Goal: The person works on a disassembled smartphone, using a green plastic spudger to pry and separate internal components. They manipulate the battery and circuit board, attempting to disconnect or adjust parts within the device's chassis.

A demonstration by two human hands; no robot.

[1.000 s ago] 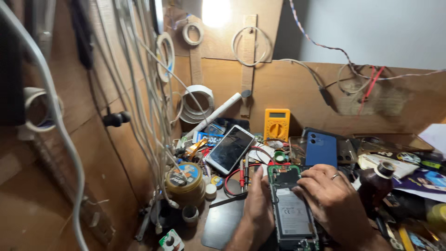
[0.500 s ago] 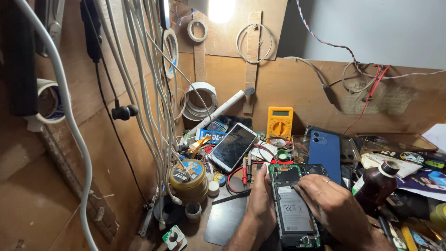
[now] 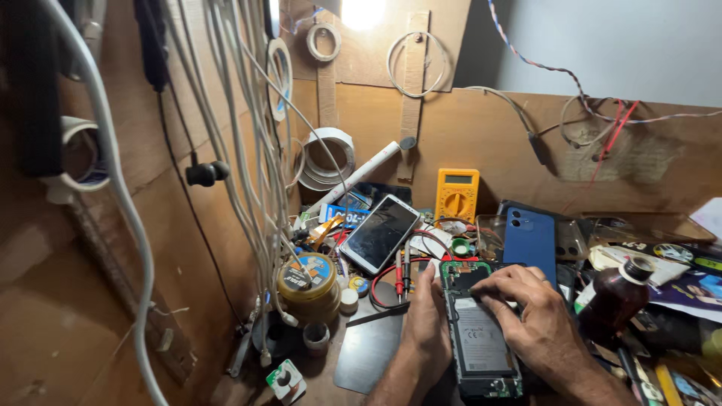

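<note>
**Working on an opened phone**

Steadying the opened phone (image 3: pixel 481 342) on the cluttered surface (image 3: pixel 361 353), the left hand (image 3: pixel 427 323) presses flat along its left edge; the right hand (image 3: pixel 530 312) curls fingertips onto its upper board, brown bottle (image 3: pixel 613 301) just beside.

1. The left hand (image 3: pixel 427 323) steadies the opened phone (image 3: pixel 481 338) at six o'clock.
2. The right hand (image 3: pixel 538 319) presses fingertips on its upper board.
3. A yellow multimeter (image 3: pixel 456 194) stands toward twelve o'clock.
</note>
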